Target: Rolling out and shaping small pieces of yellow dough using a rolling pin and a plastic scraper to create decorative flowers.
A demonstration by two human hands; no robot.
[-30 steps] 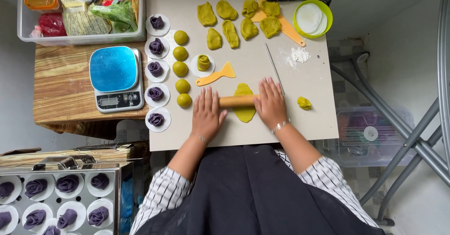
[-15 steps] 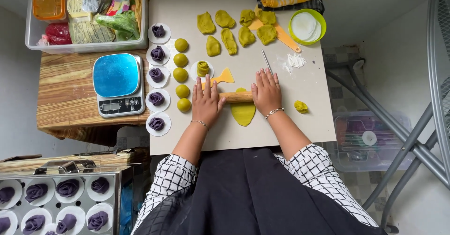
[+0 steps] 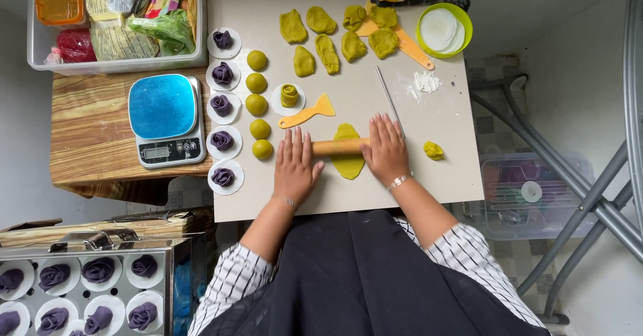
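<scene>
Head view, rolling pin point(image 3: 338, 146) under fingers point(image 3: 298, 145), on dough point(image 3: 348, 164)

**Rolling pin across green dough**

A wooden rolling pin point(image 3: 338, 146) lies horizontally over 1 flattened, oval piece of yellow-green dough point(image 3: 348, 155) on the pale board point(image 3: 442, 175). The dough extends lengthwise above and below the pin, near the board's front edge.

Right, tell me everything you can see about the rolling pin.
The rolling pin is a plain, slim cylinder that looks like light wood, with no separate handles visible. It lies flat and crosswise on the pale board, resting over an oval of yellow-green dough that shows above and below it. The left hand presses palm-down on one end and the right hand on the other, so only its middle stretch shows.
</scene>
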